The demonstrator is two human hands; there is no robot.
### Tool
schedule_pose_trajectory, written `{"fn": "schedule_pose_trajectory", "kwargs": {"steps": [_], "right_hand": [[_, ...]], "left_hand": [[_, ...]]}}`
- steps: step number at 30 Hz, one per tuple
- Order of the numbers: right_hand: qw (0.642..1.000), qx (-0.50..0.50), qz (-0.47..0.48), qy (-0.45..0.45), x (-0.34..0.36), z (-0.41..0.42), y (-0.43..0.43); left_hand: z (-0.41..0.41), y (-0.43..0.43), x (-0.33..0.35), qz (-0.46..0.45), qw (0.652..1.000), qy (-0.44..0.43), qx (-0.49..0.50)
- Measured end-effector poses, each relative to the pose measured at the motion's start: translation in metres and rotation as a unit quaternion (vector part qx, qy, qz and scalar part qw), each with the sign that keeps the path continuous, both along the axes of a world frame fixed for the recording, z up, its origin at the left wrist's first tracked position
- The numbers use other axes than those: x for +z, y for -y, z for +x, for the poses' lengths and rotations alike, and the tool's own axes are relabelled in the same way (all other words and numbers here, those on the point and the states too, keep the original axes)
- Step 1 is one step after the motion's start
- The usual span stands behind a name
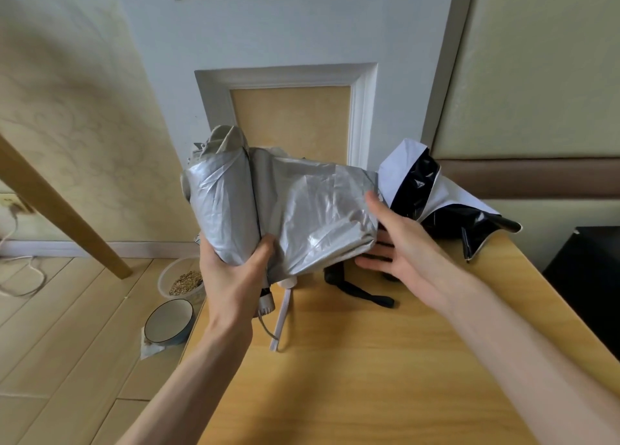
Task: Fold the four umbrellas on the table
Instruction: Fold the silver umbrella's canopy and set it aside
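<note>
Pale wooden table (385, 360) against white panelled door (302, 35), left hand (231, 273) gripping crumpled silver umbrella (322, 216) above table, right hand (399, 240) beside it, fingers straight

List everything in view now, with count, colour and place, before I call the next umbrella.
silver umbrella: one bundle, silver-grey, held above the table's far left; part rolled, part loose
black-and-white umbrella: one, white outside, glossy black inside, unfolded, table's far right
black strap: one, black, on the table below the silver fabric
white strap: one, white, hanging from the silver bundle
table: one, light wood
clear bowl: one, holding grains, floor left of table
grey bowl: one, dark rim, floor nearer the camera
wooden pole: one, tan, slanting at left
left hand: grips the rolled part
right hand: fingers straight, against the loose fabric
</note>
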State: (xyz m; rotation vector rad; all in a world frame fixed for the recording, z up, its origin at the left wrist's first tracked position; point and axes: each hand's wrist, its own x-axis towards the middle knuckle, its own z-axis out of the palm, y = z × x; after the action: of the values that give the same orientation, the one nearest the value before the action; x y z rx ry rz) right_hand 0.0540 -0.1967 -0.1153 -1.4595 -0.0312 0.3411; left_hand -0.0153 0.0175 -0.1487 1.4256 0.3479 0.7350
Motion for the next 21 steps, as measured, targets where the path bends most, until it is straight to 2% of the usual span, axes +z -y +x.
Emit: {"fn": "schedule_pose_trajectory", "kwargs": {"steps": [2, 5, 9, 13, 17, 21], "right_hand": [[0.997, 0.062, -0.027, -0.024, 0.001, -0.001, 0.003], [0.994, 0.099, -0.038, 0.009, 0.0, -0.001, 0.008], [0.986, 0.024, -0.13, 0.101, -0.003, 0.001, 0.006], [0.968, -0.023, -0.165, 0.19, -0.013, -0.002, -0.006], [0.956, -0.067, -0.183, 0.22, -0.017, -0.001, -0.011], [0.964, -0.092, -0.161, 0.192, -0.018, -0.003, -0.013]], "left_hand": [[0.0, -0.001, 0.0, -0.002, 1.0, 0.001, 0.011], [0.0, -0.002, -0.001, -0.009, 1.0, 0.008, 0.029], [0.0, -0.003, 0.0, -0.018, 0.999, 0.011, 0.043], [-0.002, 0.002, -0.001, -0.014, 0.999, 0.02, 0.045], [-0.002, 0.004, -0.001, -0.011, 0.999, 0.02, 0.048], [-0.002, 0.004, -0.004, -0.009, 0.999, 0.021, 0.04]]}}
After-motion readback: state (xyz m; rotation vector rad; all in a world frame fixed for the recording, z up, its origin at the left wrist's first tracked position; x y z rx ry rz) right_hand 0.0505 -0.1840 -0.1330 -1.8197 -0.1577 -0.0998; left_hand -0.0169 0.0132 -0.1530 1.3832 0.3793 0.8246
